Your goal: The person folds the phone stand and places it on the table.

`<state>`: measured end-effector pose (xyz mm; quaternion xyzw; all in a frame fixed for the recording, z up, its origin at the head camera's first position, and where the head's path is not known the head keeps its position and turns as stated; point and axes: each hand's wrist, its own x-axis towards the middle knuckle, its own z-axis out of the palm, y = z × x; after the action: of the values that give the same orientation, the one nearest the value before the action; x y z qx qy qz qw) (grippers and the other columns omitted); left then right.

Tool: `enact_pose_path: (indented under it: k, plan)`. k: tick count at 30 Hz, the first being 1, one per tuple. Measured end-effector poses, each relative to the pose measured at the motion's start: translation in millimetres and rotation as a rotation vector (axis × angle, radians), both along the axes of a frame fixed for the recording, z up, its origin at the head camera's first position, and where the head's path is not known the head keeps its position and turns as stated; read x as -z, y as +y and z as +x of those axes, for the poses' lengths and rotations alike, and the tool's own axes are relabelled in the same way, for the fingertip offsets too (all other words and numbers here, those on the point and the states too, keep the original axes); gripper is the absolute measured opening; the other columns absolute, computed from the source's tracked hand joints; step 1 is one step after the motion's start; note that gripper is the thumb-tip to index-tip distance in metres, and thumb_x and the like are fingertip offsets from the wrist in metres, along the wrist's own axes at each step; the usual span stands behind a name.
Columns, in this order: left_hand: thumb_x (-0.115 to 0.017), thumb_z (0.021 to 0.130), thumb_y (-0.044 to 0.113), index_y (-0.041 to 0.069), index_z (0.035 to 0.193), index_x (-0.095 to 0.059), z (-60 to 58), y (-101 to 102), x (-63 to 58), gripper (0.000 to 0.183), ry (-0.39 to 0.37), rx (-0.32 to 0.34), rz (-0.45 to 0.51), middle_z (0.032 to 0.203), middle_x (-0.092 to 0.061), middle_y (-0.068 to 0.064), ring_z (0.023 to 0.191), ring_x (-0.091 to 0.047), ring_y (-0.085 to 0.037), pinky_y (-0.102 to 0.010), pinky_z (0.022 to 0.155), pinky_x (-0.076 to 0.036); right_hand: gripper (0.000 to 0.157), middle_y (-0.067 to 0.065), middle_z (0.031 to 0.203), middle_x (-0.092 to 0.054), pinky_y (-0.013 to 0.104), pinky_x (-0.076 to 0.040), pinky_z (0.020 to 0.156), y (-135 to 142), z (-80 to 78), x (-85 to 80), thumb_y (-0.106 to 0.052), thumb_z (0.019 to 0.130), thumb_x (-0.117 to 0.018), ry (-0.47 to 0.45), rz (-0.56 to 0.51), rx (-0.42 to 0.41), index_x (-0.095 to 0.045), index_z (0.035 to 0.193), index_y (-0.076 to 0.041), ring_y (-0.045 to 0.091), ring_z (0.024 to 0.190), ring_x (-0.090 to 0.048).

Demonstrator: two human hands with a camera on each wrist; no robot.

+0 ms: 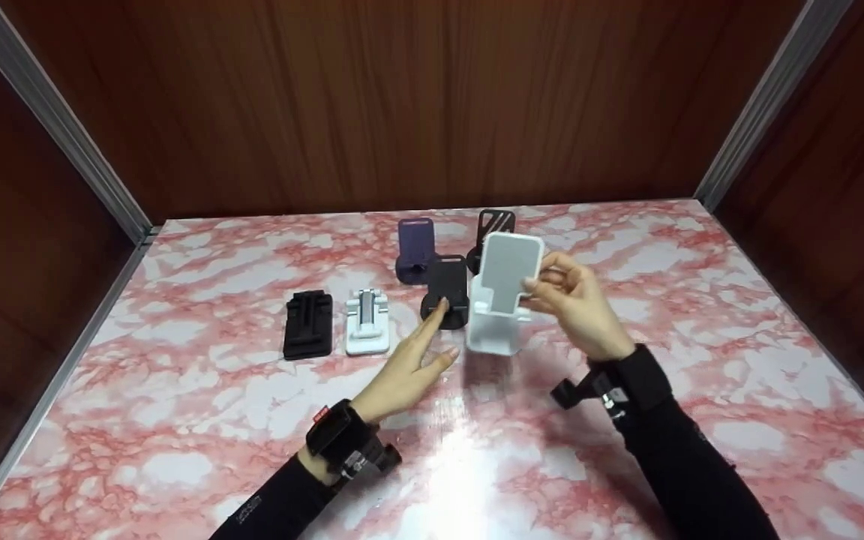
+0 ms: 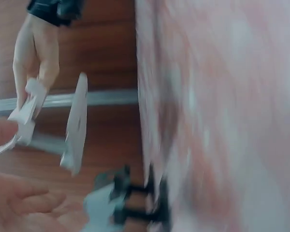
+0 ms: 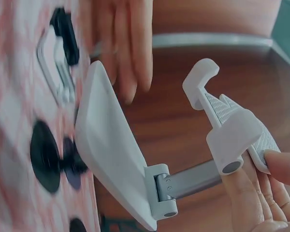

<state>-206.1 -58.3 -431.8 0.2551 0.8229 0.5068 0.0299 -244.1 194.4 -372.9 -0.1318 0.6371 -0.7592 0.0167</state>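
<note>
A white phone stand, unfolded, is in my right hand, which pinches the edge of its upper plate between thumb and fingers. In the right wrist view the stand's flat base is tilted and raised off the table, joined to the holder by a grey metal arm. My left hand reaches out with straight fingers, left of the white stand and apart from it. Its fingertips overlap a black phone stand in the head view; whether they touch it I cannot tell.
Behind stand a purple phone stand and a black slotted one, partly hidden by the white stand. To the left lie a folded black stand and a folded white stand. Brown wood panels enclose the marbled table.
</note>
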Motion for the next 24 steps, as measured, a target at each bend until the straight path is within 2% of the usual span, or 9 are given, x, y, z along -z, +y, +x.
enact_pose_path:
  k: [3, 5, 8, 13, 15, 18, 20, 24]
  plan:
    - [-0.048, 0.102, 0.013, 0.003, 0.158, -0.004, -0.3, 5, 4.7, 0.072, -0.201, 0.068, 0.229, 0.161, -0.024, -0.024, 0.143, -0.034, -0.041, -0.053, 0.118, -0.032, 0.022, 0.001, 0.09, -0.073, 0.034, -0.062, 0.082, -11, 7.0, 1.5, 0.012, 0.093, -0.051, -0.011, -0.019, -0.061, -0.057, 0.094, -0.009, 0.014, 0.083, -0.071]
    - [-0.048, 0.101, 0.007, 0.002, 0.158, -0.005, -1.7, 7, 7.7, 0.072, -0.334, 0.089, 0.372, 0.155, -0.033, -0.029, 0.135, -0.047, -0.041, -0.05, 0.112, -0.042, 0.022, 0.0, 0.09, -0.072, 0.033, -0.062, 0.082, -17, 10.1, 2.5, 0.012, 0.094, -0.051, -0.017, -0.029, -0.099, -0.056, 0.094, -0.01, 0.013, 0.083, -0.07]
    - [-0.048, 0.098, 0.0, -0.001, 0.157, -0.009, -4.0, 9, 10.5, 0.07, -0.45, 0.092, 0.514, 0.144, -0.046, -0.034, 0.119, -0.061, -0.037, -0.048, 0.103, -0.051, 0.021, -0.001, 0.09, -0.071, 0.034, -0.062, 0.082, -22, 12.0, 3.7, 0.01, 0.094, -0.052, -0.014, -0.016, -0.121, -0.056, 0.094, -0.011, 0.012, 0.084, -0.07]
    - [-0.048, 0.097, -0.004, -0.003, 0.156, -0.013, -3.9, 11, 10.9, 0.069, -0.525, 0.061, 0.558, 0.138, -0.05, -0.035, 0.11, -0.066, -0.028, -0.041, 0.099, -0.055, 0.015, 0.001, 0.097, -0.07, 0.037, -0.06, 0.088, -25, 10.4, 4.5, 0.006, 0.092, -0.06, 0.075, 0.119, -0.05, -0.058, 0.104, -0.003, 0.013, 0.093, -0.068]
    - [-0.048, 0.097, -0.004, -0.004, 0.156, -0.014, -2.7, 12, 10.7, 0.068, -0.543, 0.05, 0.565, 0.138, -0.05, -0.036, 0.111, -0.066, -0.029, -0.038, 0.098, -0.055, 0.025, 0.003, 0.107, -0.067, 0.035, -0.058, 0.093, -26, 9.4, 4.6, 0.003, 0.092, -0.063, 0.113, 0.182, -0.018, -0.057, 0.115, 0.001, 0.015, 0.102, -0.064]
    - [-0.048, 0.096, -0.005, -0.002, 0.156, -0.015, -0.8, 13, 10.7, 0.068, -0.555, 0.044, 0.575, 0.139, -0.05, -0.035, 0.113, -0.065, -0.032, -0.036, 0.098, -0.056, 0.044, 0.006, 0.119, -0.064, 0.03, -0.055, 0.096, -26, 8.3, 5.3, 0.0, 0.091, -0.066, 0.124, 0.233, -0.008, -0.052, 0.133, 0.002, 0.016, 0.112, -0.059]
    - [-0.048, 0.097, -0.005, -0.003, 0.156, -0.015, 0.5, 14, 11.2, 0.067, -0.555, 0.058, 0.575, 0.139, -0.05, -0.035, 0.114, -0.065, -0.033, -0.037, 0.097, -0.056, 0.048, 0.007, 0.12, -0.065, 0.028, -0.055, 0.094, -26, 7.7, 5.9, -0.001, 0.091, -0.066, 0.113, 0.246, -0.026, -0.05, 0.136, 0.002, 0.016, 0.11, -0.061]
    - [-0.049, 0.097, -0.004, -0.002, 0.156, -0.017, 2.9, 17, 10.8, 0.067, -0.567, 0.085, 0.564, 0.139, -0.051, -0.034, 0.112, -0.066, -0.03, -0.033, 0.095, -0.057, 0.041, 0.004, 0.108, -0.071, 0.025, -0.055, 0.088, -24, 6.2, 6.3, -0.002, 0.091, -0.067, 0.099, 0.254, -0.055, -0.056, 0.129, 0.007, 0.013, 0.098, -0.067]
